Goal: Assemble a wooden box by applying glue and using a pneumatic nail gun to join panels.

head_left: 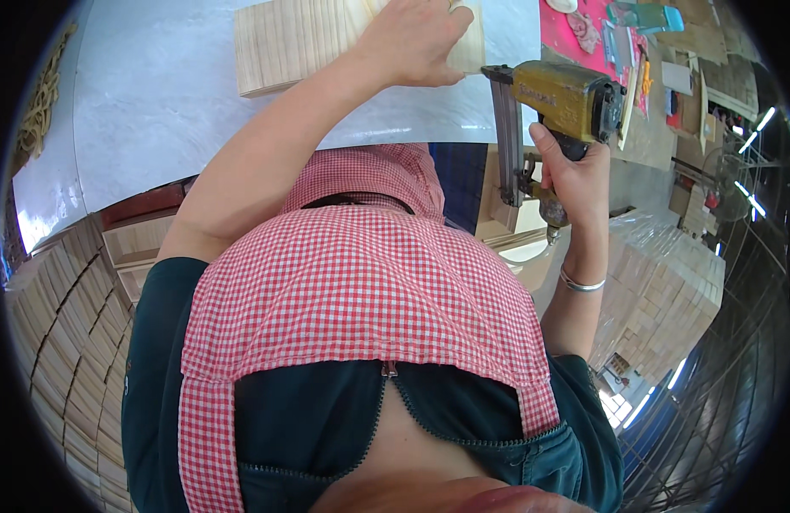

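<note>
A pale, box-like wooden piece (297, 44) with straight grain lies on the white work surface (173, 111). My left hand (416, 41) grips it near its right end, fingers curled over the top and thumb by the near edge. My right hand (574, 175) is wrapped round the handle of a yellow and black nail gun (557, 92). The gun's nose points left and meets the right end of the wood, or is very close to it. Its long magazine hangs down toward me. The wood's far side runs out of view.
Right of the work surface, a pink-topped table (570, 38) holds a teal-capped bottle (647, 17), a cloth (585, 32) and small tools. Stacked boards (70, 342) stand at my left; wrapped wooden pieces (660, 282) are piled at my right. A bundle of tan strips (44, 94) hangs far left.
</note>
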`<state>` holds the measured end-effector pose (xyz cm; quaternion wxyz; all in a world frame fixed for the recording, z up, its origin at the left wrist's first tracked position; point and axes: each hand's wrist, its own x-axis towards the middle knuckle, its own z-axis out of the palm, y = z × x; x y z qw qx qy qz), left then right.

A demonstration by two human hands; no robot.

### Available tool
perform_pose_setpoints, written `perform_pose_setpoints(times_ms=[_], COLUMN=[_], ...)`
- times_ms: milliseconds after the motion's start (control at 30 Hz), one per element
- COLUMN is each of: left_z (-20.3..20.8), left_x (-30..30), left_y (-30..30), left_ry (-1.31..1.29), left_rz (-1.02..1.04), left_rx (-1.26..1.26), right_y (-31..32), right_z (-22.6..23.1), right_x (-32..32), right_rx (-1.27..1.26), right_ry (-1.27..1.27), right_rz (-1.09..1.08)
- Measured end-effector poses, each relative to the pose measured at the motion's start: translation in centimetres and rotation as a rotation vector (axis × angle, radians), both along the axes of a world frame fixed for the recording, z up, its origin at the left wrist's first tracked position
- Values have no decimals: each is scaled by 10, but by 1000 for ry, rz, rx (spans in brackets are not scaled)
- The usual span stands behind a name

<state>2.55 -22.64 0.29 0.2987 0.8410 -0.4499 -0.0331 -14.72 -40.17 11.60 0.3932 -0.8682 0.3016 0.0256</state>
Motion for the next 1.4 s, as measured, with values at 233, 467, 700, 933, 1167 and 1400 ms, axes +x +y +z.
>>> perform_pose_setpoints(times_ms=[233, 467, 700, 933, 1167, 1400], left_z=[-1, -2, -6, -17, -18, -21], left_x=[4, 5, 8, 1, -6, -4], left_y=[2, 2, 1, -3, -6, -6], left_ry=[-124, -108, -29, -246, -228, -195], left_rz=[-26, -36, -37, 95, 220, 216], left_rx=[-74, -76, -79, -91, -24, -40], right_y=[1, 0, -3, -11, -8, -8], right_z=[1, 1, 4, 20, 20, 21], right_x=[26, 38, 43, 68, 97, 106], right_rx=[-13, 9, 20, -60, -104, -125], right_ry=[-47, -22, 34, 125, 68, 132], right_rz=[8, 19, 39, 91, 128, 160])
